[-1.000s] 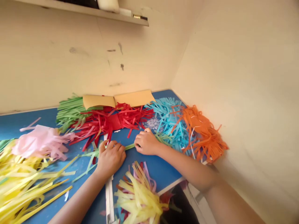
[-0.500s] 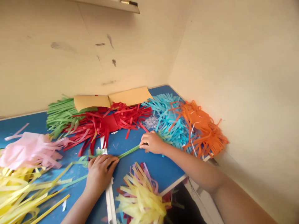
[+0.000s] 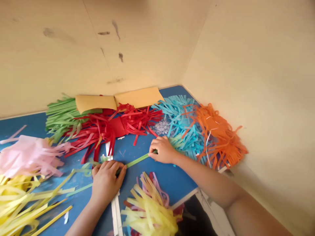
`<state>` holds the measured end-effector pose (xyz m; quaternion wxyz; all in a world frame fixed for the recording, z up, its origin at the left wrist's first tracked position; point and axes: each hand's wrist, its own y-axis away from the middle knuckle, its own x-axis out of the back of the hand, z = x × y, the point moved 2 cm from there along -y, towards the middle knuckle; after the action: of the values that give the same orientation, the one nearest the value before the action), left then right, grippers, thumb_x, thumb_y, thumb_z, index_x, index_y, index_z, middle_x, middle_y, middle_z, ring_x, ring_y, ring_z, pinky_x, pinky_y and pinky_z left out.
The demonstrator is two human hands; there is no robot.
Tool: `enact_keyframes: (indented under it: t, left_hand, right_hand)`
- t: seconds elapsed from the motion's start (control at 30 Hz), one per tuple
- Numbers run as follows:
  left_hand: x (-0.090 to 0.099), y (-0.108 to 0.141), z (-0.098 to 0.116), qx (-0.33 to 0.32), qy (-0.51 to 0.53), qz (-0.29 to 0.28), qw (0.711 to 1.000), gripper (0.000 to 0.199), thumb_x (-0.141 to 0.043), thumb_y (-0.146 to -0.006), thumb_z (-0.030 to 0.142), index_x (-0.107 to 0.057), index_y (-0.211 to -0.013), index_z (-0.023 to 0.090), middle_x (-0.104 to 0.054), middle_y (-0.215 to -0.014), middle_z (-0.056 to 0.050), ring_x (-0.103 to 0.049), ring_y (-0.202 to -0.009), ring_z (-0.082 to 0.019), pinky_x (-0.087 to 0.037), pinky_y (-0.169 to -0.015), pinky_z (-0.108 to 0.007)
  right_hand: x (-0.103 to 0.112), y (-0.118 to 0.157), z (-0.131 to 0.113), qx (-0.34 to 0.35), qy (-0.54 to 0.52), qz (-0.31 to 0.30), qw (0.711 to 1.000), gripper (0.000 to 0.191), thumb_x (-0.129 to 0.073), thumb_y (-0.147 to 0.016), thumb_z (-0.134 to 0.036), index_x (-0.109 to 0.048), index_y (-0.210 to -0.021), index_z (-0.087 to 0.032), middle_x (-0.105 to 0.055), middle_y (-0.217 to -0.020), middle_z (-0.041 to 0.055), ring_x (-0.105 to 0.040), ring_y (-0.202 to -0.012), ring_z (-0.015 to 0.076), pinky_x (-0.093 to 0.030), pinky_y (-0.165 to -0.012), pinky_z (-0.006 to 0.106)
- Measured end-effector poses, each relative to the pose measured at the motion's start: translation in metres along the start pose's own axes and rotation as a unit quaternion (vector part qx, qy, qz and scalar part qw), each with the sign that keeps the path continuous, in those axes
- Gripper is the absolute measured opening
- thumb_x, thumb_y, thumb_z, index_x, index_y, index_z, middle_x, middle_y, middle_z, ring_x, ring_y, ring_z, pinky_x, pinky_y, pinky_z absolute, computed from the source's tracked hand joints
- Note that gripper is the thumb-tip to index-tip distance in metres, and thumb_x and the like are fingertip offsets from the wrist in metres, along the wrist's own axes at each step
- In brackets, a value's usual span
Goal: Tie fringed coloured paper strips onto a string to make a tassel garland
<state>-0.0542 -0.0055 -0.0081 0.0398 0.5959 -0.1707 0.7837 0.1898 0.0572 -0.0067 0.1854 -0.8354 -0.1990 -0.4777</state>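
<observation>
A green paper strip stretches taut just over the blue table. My left hand is closed on its left end, fingers curled down near the table. The other end is pinched by my right hand, thumb against fingers. Loose green ends trail out to the left of my left hand. In front of my hands, at the table's near edge, is a bunch of yellow paper strips with pink and red ones mixed in. Light blue fringed paper lies just beyond my right hand.
Red fringed paper and green fringed paper lie along the wall, partly under tan card. Orange fringed paper with white string sits at the right corner. Pink tissue and yellow strips cover the left side.
The camera view has tilted down a little. Both hands keep hold of the green strip, which has turned slightly and now shows a flatter, broader side.
</observation>
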Motion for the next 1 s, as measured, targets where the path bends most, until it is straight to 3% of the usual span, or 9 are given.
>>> enact_keyframes:
  t: [0.13, 0.2, 0.3, 0.4, 0.53, 0.67, 0.8, 0.9, 1.0]
  left_hand:
    - [0.0, -0.006, 0.002, 0.009, -0.028, -0.014, 0.999, 0.029, -0.049, -0.092, 0.038, -0.062, -0.072, 0.023, -0.068, -0.073, -0.002, -0.063, -0.079, -0.025, -0.036, -0.077, -0.043]
    - [0.004, -0.007, 0.004, -0.002, -0.04, -0.004, 0.999, 0.023, -0.051, -0.091, 0.036, -0.065, -0.08, 0.023, -0.07, -0.078, -0.004, -0.063, -0.082, -0.027, -0.037, -0.081, -0.045]
    - [0.012, -0.007, 0.011, -0.103, -0.094, 0.026, 0.99, 0.023, -0.05, -0.091, 0.021, -0.07, -0.1, 0.028, -0.072, -0.095, -0.005, -0.062, -0.093, -0.028, -0.035, -0.091, -0.05]
    - [0.017, -0.007, 0.019, -0.205, -0.136, 0.043, 0.968, 0.036, -0.048, -0.088, 0.01, -0.071, -0.104, 0.033, -0.073, -0.097, -0.002, -0.061, -0.097, -0.029, -0.033, -0.095, -0.051]
    - [0.015, -0.012, 0.025, -0.221, -0.115, 0.075, 0.966, 0.022, -0.053, -0.089, 0.02, -0.073, -0.096, 0.026, -0.074, -0.094, -0.004, -0.062, -0.099, -0.029, -0.033, -0.097, -0.051]
    - [0.008, -0.019, 0.028, -0.193, -0.092, 0.104, 0.971, 0.018, -0.058, -0.09, 0.032, -0.073, -0.09, 0.022, -0.075, -0.091, -0.006, -0.063, -0.095, -0.028, -0.035, -0.095, -0.049]
    - [0.005, -0.022, 0.027, -0.185, -0.091, 0.115, 0.972, 0.017, -0.056, -0.091, 0.027, -0.072, -0.086, 0.024, -0.075, -0.087, -0.003, -0.063, -0.093, -0.026, -0.035, -0.094, -0.048]
    - [0.003, -0.02, 0.025, -0.172, -0.093, 0.121, 0.973, 0.019, -0.055, -0.092, 0.026, -0.071, -0.081, 0.024, -0.075, -0.086, -0.002, -0.063, -0.092, -0.025, -0.034, -0.094, -0.048]
    - [0.0, -0.017, 0.024, -0.166, -0.089, 0.122, 0.975, 0.02, -0.055, -0.092, 0.025, -0.071, -0.081, 0.023, -0.075, -0.086, -0.003, -0.063, -0.093, -0.025, -0.035, -0.094, -0.047]
  right_hand:
    - [0.001, -0.001, -0.005, -0.032, 0.022, -0.02, 0.999, 0.014, -0.075, -0.078, -0.029, -0.067, -0.071, -0.02, -0.065, -0.08, -0.0011, -0.052, -0.085, 0.0177, -0.025, -0.076, 0.033]
    - [0.004, -0.001, -0.008, -0.038, 0.043, -0.009, 0.998, 0.012, -0.074, -0.079, -0.03, -0.067, -0.079, -0.02, -0.067, -0.086, 0.0, -0.052, -0.088, 0.0189, -0.026, -0.077, 0.034]
    - [0.01, 0.001, -0.016, 0.07, 0.106, 0.015, 0.992, 0.004, -0.065, -0.088, -0.025, -0.068, -0.09, -0.022, -0.068, -0.1, 0.0017, -0.05, -0.1, 0.0218, -0.026, -0.085, 0.04]
    - [0.011, 0.004, -0.022, 0.221, 0.161, 0.007, 0.962, 0.015, -0.056, -0.095, -0.023, -0.069, -0.088, -0.021, -0.069, -0.103, 0.0035, -0.047, -0.107, 0.0236, -0.024, -0.091, 0.045]
    - [0.003, 0.0, -0.024, 0.298, 0.219, 0.023, 0.929, 0.03, -0.044, -0.1, -0.018, -0.068, -0.082, -0.017, -0.069, -0.094, 0.0055, -0.048, -0.104, 0.023, -0.027, -0.09, 0.044]
    - [-0.002, -0.011, -0.023, 0.253, 0.204, 0.009, 0.946, 0.026, -0.048, -0.098, -0.02, -0.067, -0.08, -0.017, -0.068, -0.088, 0.0056, -0.05, -0.094, 0.0217, -0.029, -0.085, 0.043]
    - [0.002, -0.016, -0.031, 0.184, 0.17, -0.025, 0.968, 0.015, -0.06, -0.089, -0.026, -0.068, -0.08, -0.018, -0.069, -0.088, 0.0051, -0.052, -0.094, 0.0227, -0.03, -0.085, 0.044]
    - [-0.003, -0.013, -0.047, 0.214, 0.198, 0.017, 0.956, 0.017, -0.057, -0.093, -0.03, -0.067, -0.093, -0.016, -0.067, -0.102, 0.0094, -0.05, -0.101, 0.0252, -0.03, -0.089, 0.046]
    - [-0.014, -0.011, -0.055, 0.244, 0.226, 0.046, 0.942, 0.021, -0.046, -0.099, -0.02, -0.065, -0.091, -0.015, -0.066, -0.096, 0.0077, -0.05, -0.094, 0.0235, -0.031, -0.086, 0.044]
